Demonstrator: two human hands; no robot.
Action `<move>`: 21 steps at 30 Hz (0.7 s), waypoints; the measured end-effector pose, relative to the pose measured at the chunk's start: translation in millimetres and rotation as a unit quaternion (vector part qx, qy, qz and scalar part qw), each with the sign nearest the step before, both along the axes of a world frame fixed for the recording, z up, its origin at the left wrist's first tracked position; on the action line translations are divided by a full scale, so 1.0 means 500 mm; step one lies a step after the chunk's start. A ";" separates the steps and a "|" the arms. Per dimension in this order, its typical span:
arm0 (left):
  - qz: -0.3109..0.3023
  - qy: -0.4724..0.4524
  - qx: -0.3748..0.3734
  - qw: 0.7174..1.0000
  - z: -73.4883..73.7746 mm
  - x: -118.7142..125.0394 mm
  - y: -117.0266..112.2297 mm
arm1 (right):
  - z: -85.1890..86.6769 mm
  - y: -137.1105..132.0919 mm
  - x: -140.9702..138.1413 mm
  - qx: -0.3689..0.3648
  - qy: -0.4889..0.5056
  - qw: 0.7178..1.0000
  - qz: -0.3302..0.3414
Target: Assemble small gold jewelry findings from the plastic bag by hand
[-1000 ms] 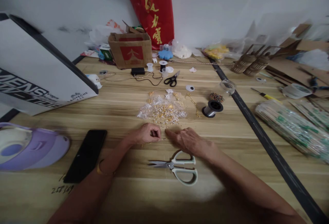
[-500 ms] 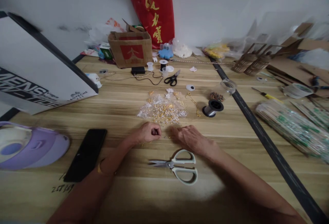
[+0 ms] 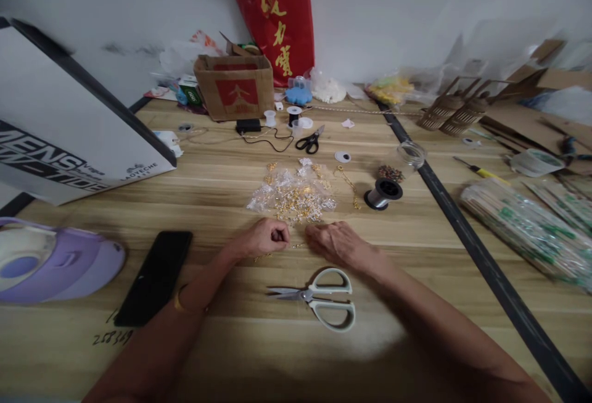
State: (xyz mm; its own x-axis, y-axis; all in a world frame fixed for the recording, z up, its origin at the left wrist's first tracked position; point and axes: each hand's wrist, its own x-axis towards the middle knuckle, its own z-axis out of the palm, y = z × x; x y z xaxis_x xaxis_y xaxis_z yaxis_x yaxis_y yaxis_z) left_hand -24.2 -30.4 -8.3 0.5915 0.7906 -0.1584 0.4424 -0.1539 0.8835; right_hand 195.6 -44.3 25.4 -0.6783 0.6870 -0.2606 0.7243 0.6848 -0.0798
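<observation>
My left hand is closed, fingertips pinched together. A fine gold chain shows below it, and a short strand with tiny pale beads spans the gap to my right hand. That hand lies low over the table, fingers bent and closed at the strand's other end; its fingertips are mostly hidden. Just beyond both hands spreads a pile of small gold and silver charms on clear plastic bags. White-handled scissors lie nearer me, blades pointing left.
A black phone and a purple visor lie left. To the right stand a wire spool and a tipped jar of beads. Farther back are black scissors and a paper bag. Packaged sticks lie far right.
My right hand has shifted very slightly, its fingers drawn in a little more at the strand. My left hand stays where it was.
</observation>
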 end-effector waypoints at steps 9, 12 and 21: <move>0.007 0.008 0.018 1.000 -0.001 0.000 0.000 | -0.010 0.001 -0.012 0.001 -0.005 1.000 -0.015; 0.013 0.002 0.011 1.000 0.001 0.000 -0.001 | -0.003 0.001 -0.011 0.003 0.000 1.000 -0.023; 0.021 -0.001 -0.004 1.000 0.006 0.001 -0.002 | 0.003 0.005 -0.004 -0.001 0.012 1.000 -0.026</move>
State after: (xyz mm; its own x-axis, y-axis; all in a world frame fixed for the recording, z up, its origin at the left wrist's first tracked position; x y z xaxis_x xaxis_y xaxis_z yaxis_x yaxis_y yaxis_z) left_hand -23.9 -31.3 -5.2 0.5588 0.8132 -0.1628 0.4462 -0.1293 0.8855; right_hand 193.5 -41.8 27.0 -0.6473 0.7214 -0.2461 0.7573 0.6455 -0.0996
